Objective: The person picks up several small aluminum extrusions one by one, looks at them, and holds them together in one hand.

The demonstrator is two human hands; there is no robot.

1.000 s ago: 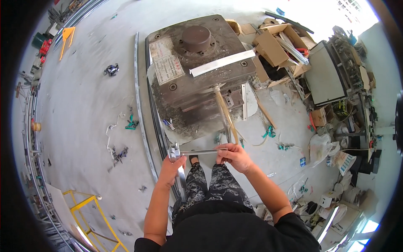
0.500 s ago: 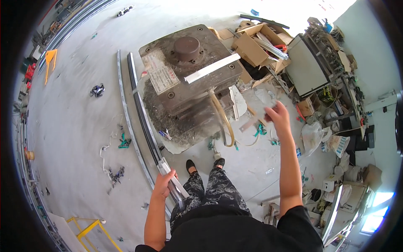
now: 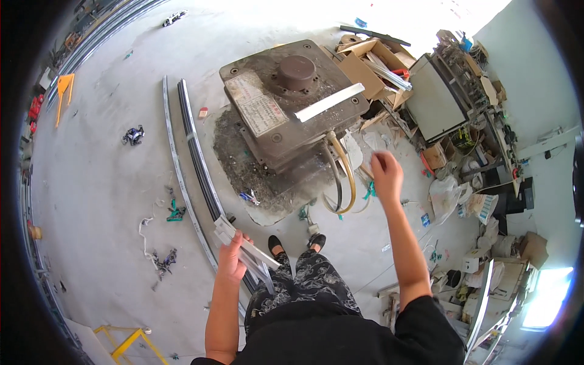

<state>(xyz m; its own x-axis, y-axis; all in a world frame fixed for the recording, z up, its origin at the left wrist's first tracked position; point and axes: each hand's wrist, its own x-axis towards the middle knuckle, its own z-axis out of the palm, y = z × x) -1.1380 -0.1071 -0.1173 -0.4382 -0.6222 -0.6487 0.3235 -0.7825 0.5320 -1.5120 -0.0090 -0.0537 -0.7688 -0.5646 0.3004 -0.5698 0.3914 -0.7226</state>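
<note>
The left hand (image 3: 232,255) is closed around a bunch of short metal strips (image 3: 246,252), held low over the floor by the long rails (image 3: 193,159). The right hand (image 3: 385,172) is up, empty, fingers loosely bent, near the hoses (image 3: 340,176) of the big machine (image 3: 286,103).

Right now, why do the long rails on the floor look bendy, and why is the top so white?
Head view: the fisheye lens curves the long grey metal floor rails near the rim; sunlight washes out the concrete floor at the top; the raised right hand is slightly motion-blurred, the left hand sharper.
</note>
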